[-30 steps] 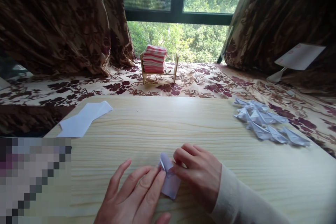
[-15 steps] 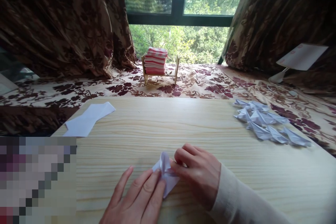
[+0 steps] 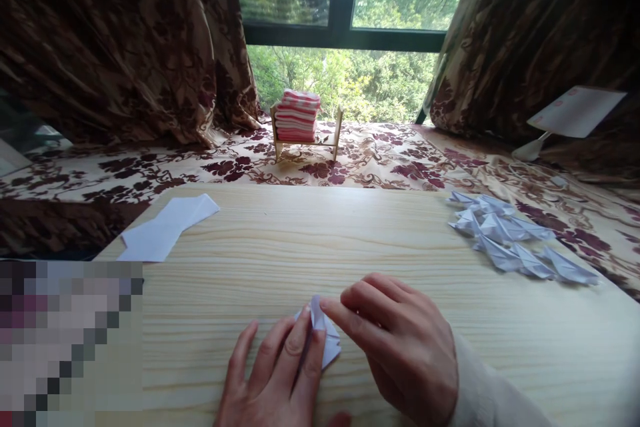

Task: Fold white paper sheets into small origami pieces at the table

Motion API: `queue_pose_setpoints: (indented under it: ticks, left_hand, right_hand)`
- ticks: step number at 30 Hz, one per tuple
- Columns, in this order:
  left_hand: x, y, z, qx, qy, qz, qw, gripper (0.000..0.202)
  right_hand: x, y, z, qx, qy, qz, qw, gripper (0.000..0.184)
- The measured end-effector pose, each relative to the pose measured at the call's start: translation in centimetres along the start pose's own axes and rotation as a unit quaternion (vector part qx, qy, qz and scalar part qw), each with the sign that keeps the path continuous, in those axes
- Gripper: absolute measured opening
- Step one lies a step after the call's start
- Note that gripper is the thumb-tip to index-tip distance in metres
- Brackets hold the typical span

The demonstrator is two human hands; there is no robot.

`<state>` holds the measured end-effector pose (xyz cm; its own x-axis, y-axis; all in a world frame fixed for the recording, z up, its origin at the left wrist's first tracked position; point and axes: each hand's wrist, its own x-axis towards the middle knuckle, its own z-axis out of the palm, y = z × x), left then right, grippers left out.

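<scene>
A small folded piece of white paper (image 3: 330, 348) lies on the table before me, with a narrow flap standing up at its far end. Flat across its left side rests my left hand (image 3: 280, 363), fingers stretched and a little spread, pressing it down. My right hand (image 3: 400, 340) is on the right, its index fingertip touching the raised flap near the top. The other right fingers are curled in, and nothing shows in them; the right thumb is hidden. Part of the paper is covered by the left fingers.
Several folded white paper pieces (image 3: 520, 233) lie grouped at the table's far right. Flat white paper sheets (image 3: 170, 227) overlap at the far left. Beyond the wooden table (image 3: 320, 233), a small rack (image 3: 336, 137) holds stacked red-and-white cloths (image 3: 296, 117). A white lamp (image 3: 575, 110) stands right.
My left hand has shifted slightly right and covers more of the paper. My right hand has drawn back to the right, its index finger now extended onto the flap. The flap looks lower and narrower.
</scene>
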<state>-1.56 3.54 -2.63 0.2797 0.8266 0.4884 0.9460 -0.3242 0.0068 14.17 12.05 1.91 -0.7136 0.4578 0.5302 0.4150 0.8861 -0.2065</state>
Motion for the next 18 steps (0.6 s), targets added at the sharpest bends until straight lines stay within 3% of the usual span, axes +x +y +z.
queue_pose_setpoints:
  ticks: [8,18]
  left_hand:
    - [0.2,0.1,0.3,-0.037,0.028,-0.03,0.998,0.039]
    - [0.0,0.0,0.4,-0.043,0.023,-0.04,0.998,0.041]
  right_hand:
    - [0.1,-0.1,1.0,-0.033,-0.02,0.004,0.999,0.031]
    - [0.3,-0.1,1.3,-0.051,-0.032,-0.006,0.998,0.028]
